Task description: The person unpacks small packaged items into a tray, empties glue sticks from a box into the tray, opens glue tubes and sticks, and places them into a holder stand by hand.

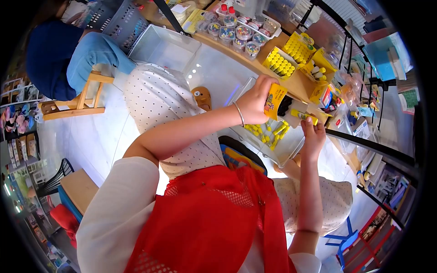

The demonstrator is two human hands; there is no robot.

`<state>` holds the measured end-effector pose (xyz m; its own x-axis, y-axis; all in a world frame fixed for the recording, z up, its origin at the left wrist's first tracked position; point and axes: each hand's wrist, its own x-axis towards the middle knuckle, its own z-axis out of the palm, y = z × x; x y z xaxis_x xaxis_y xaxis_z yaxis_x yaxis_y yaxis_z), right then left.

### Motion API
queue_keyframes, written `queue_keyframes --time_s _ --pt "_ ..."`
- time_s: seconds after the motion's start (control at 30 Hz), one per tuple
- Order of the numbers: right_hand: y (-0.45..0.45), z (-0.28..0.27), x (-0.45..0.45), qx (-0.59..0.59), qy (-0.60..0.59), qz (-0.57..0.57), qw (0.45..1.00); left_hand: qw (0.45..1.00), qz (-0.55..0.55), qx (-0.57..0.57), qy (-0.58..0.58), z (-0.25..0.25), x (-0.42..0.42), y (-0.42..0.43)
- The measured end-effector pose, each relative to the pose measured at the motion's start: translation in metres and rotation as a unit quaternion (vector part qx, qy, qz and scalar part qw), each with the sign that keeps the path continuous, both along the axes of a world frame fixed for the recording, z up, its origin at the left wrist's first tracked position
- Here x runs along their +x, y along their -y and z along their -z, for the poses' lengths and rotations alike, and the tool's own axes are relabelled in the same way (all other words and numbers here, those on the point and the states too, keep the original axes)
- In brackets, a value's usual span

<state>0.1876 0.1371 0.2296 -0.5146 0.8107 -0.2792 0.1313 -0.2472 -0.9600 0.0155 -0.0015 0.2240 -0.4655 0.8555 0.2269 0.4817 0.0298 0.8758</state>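
My left hand [255, 100] is closed on a yellow cardboard box [274, 102] held at the edge of the shelf. Black round ends [285, 107] show inside it. My right hand [314, 138] pinches a yellow glue stick [304, 117] close to the box's right side. Beneath both hands, a clear plastic bin [291, 150] contains several loose yellow sticks [273, 135]. On the shelf just beyond stand boxes packed with upright yellow-capped sticks [280, 63].
Round clear tubs [243, 32] of small coloured pieces crowd the wooden shelf [259, 63]. A black metal bar [368, 146] crosses at right. To the left, a seated person [54, 59] is beside a wooden stool [91, 93], a white bin [170, 43] and a grey basket [118, 25].
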Motion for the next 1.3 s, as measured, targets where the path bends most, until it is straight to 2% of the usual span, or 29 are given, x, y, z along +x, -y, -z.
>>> queue_keyframes --time_s 0.1,0.23,0.27,0.33,0.4,0.43,0.47,0.5,0.53,0.57,0.6,0.63,0.67,0.7,0.8,0.87,0.93,1.0,1.03,1.07,1.1,1.13,1.17,1.23,1.3 --pt "0.002 -0.004 0.0 0.266 0.105 -0.064 0.956 1.0 -0.016 -0.022 0.006 0.008 0.003 -0.001" --pt "0.002 -0.006 -0.002 0.111 -0.017 0.014 0.994 0.995 -0.076 -0.005 0.063 0.016 -0.002 -0.006" --pt "-0.006 -0.001 0.001 0.114 0.002 0.006 0.993 0.991 -0.116 0.014 0.067 0.024 -0.005 -0.008" --pt "-0.03 0.024 0.01 0.033 0.061 -0.039 0.997 0.962 -0.192 -0.005 0.194 0.035 -0.012 -0.011" --pt "-0.039 0.047 0.016 -0.04 0.148 -0.091 0.984 0.909 -0.241 -0.005 0.34 0.037 -0.023 -0.014" --pt "-0.049 0.078 0.025 -0.036 0.253 -0.124 0.959 0.907 -0.246 0.0 0.342 0.047 -0.027 -0.017" --pt "-0.062 0.121 0.038 0.08 0.351 -0.199 0.912 0.904 -0.231 0.011 0.359 0.05 -0.027 -0.018" --pt "-0.06 0.134 0.039 0.06 0.298 -0.211 0.929 0.902 -0.212 0.02 0.376 0.051 -0.026 -0.018" --pt "-0.038 0.092 0.022 0.001 0.254 -0.208 0.945 0.898 -0.166 0.024 0.407 0.048 -0.023 -0.018" --pt "-0.018 0.048 0.008 -0.11 0.173 -0.176 0.963 0.891 -0.117 0.027 0.438 0.041 -0.018 -0.016" --pt "-0.018 0.051 0.007 -0.228 0.057 -0.156 0.959 0.88 -0.07 0.03 0.469 0.035 -0.015 -0.015" --pt "-0.013 0.03 -0.001 -0.328 -0.034 -0.143 0.933 0.876 -0.004 0.003 0.481 0.031 -0.015 -0.012" --pt "-0.012 0.019 -0.004 -0.408 -0.069 -0.102 0.905 0.882 0.028 0.002 0.471 0.032 -0.014 -0.012" --pt "-0.01 0.009 -0.004 -0.415 -0.115 -0.126 0.894 0.886 0.057 0.002 0.461 0.034 -0.011 -0.011" --pt "-0.015 0.018 0.006 -0.358 -0.071 -0.149 0.919 0.889 0.083 -0.011 0.449 0.039 -0.011 -0.011" --pt "-0.022 0.02 0.011 -0.355 -0.054 -0.16 0.92 0.918 0.099 -0.037 0.382 0.042 -0.011 -0.013" --pt "-0.028 0.038 0.016 -0.346 -0.057 -0.155 0.924 0.949 0.102 -0.082 0.288 0.045 -0.01 -0.013" --pt "-0.033 0.046 0.011 -0.38 -0.045 -0.115 0.916 0.976 0.039 -0.169 0.129 0.071 -0.006 -0.011" --pt "-0.036 0.057 0.013 -0.353 -0.027 -0.093 0.931 0.977 0.006 -0.21 0.047 0.081 -0.004 -0.01" --pt "-0.042 0.076 0.017 -0.324 -0.009 -0.069 0.943 0.975 0.0 -0.22 0.04 0.081 0.001 -0.007" --pt "-0.049 0.089 0.022 -0.293 0.009 -0.044 0.955 0.968 0.031 -0.234 0.082 0.084 0.003 -0.008" --pt "-0.064 0.092 0.022 -0.414 -0.038 0.093 0.904 0.96 0.061 -0.246 0.121 0.087 0.005 -0.01" --pt "-0.076 0.104 0.024 -0.388 -0.031 0.12 0.913 0.949 0.092 -0.257 0.159 0.081 0.006 -0.014" --pt "-0.097 0.129 0.029 -0.305 -0.056 0.106 0.945 0.947 0.165 -0.238 0.138 0.065 0.013 -0.013" --pt "-0.111 0.144 0.018 -0.302 -0.092 0.115 0.942 0.936 0.226 -0.237 0.132 0.05 0.019 -0.012"
